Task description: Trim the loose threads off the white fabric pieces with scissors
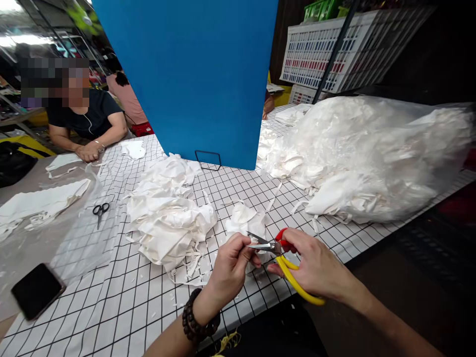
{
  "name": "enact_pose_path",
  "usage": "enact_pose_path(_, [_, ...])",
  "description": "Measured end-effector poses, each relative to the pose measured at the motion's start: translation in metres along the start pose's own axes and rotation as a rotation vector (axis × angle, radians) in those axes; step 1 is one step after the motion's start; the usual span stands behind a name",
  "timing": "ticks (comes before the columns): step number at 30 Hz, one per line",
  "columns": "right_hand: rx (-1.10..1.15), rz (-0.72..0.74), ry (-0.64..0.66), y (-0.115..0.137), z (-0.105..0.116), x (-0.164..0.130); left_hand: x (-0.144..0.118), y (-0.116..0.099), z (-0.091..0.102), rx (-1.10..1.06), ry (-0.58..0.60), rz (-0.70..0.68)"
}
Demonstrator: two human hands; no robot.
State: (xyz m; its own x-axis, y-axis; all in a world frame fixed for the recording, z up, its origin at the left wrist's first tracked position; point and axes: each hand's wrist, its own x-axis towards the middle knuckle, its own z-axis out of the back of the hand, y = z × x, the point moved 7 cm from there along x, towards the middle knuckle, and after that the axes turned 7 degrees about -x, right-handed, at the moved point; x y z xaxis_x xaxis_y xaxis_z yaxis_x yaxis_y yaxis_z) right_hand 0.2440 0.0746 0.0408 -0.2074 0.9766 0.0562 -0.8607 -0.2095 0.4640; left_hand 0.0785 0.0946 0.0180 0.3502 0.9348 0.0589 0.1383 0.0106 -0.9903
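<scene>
The right hand (316, 267) is clenched on the yellow-handled scissors (282, 258), rigid and light; the left hand (230, 270) pinches a limp, thin white cloth piece (245, 220) lying at 12 o'clock. Judged soft and slip-prone, it is best pinched at its edge near the blades.

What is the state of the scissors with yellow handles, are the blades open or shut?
Slightly open. The scissors in the right hand show two blade tips apart, near the left hand fingers.

A table (111, 297) with a white cover in black grid lines fills the middle. A tall blue board (197, 74) stands upright on it. Behind, to the right, white plastic crates (323, 49) lean against a dark wall, with a green crate (322, 9) above. Bright lamps (11, 7) shine at far left.
</scene>
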Motion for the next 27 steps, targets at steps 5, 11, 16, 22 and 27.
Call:
enact_pose_path(5, [-0.021,0.034,-0.012,0.0071,-0.0014,0.0008,-0.0037,0.0042,0.0004,0.027,0.041,0.035])
enact_pose_path(11, [-0.044,0.025,-0.037,0.0087,-0.0001,-0.0002,-0.0058,0.0009,0.002,0.075,0.065,0.026])
enact_pose_path(16, [-0.09,0.003,-0.026,0.0071,-0.0008,-0.0015,-0.0062,-0.0005,0.0021,0.061,0.08,0.011])
enact_pose_path(22, [-0.143,0.009,-0.029,0.0062,-0.0035,-0.0009,-0.0061,-0.0001,0.0024,0.06,0.103,0.027])
enact_pose_path(27, [-0.162,0.046,-0.013,0.0088,-0.0049,0.0006,-0.0057,0.0024,0.0053,0.038,0.104,0.066])
